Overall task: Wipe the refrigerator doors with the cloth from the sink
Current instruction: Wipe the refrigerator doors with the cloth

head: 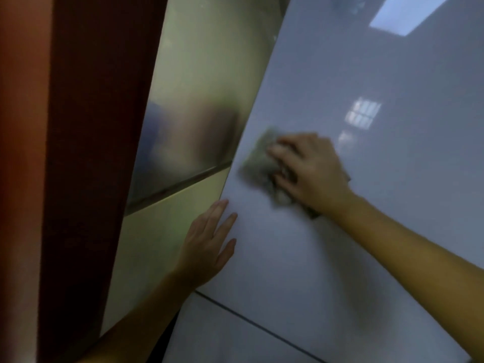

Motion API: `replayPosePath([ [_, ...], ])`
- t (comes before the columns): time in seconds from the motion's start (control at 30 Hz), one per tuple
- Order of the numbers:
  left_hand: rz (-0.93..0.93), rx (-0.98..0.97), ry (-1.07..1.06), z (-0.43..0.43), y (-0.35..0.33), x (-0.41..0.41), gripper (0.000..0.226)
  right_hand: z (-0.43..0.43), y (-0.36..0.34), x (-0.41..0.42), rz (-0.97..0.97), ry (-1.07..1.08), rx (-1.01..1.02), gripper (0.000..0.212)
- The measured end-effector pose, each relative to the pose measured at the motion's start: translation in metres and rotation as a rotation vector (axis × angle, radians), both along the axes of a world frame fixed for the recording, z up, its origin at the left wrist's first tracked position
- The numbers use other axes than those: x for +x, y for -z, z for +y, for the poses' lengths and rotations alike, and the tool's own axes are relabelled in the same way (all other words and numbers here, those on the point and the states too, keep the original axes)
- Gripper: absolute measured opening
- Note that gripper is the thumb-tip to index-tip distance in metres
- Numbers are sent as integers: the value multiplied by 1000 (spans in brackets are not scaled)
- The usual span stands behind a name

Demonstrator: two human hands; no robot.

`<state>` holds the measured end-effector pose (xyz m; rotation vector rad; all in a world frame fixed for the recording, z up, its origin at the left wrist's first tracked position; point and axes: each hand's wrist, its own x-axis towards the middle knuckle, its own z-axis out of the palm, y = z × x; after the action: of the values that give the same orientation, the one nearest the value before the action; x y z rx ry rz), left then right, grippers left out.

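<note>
A glossy grey-white refrigerator door (379, 158) fills the right of the head view, tilted in the frame. My right hand (311, 171) presses a crumpled grey-green cloth (259, 163) flat against this door near its left edge; the cloth and fingers are blurred. My left hand (209, 244) lies flat with fingers spread at the door's left edge, lower down, holding nothing. A dark seam (262, 328) separates this door from a lower door (235, 344).
The refrigerator's metallic side panel (199, 113) runs along the left of the door, with a horizontal seam. A dark reddish-brown wooden panel (86, 153) stands further left. Window reflections show on the door at the upper right.
</note>
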<state>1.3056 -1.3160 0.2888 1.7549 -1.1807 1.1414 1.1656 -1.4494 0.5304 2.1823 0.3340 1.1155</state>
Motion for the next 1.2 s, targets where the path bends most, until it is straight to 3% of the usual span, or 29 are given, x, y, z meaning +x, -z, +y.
replayPosePath([
  [0.1, 21, 0, -4, 0, 1, -3, 55, -6, -50, -7, -212, 16, 126, 43],
  [0.2, 44, 3, 6, -1, 1, -5, 55, -9, -49, -14, -245, 44, 155, 46],
  [0.43, 44, 0, 3, 4, -9, -8, 53, -29, 88, -54, 285, -26, -148, 34],
  [0.5, 21, -10, 1, 6, -17, -10, 53, -39, 99, -71, 318, -32, -157, 34],
  [0.7, -49, -1, 34, -1, -36, -21, 51, -63, 39, -105, -134, 76, 79, 39],
  [0.8, -50, 10, 59, -10, -39, -28, 51, -68, 40, -116, -205, 118, 162, 42],
  [0.93, -44, 17, 64, -20, -39, -34, 52, -71, 98, -117, 12, 70, 71, 41],
  [1.07, -60, 17, 52, -25, -40, -41, 51, -77, 162, -134, 292, 7, -73, 25],
  [1.2, -73, 39, 56, -26, -42, -55, 52, -93, 155, -161, 242, 37, -46, 29],
])
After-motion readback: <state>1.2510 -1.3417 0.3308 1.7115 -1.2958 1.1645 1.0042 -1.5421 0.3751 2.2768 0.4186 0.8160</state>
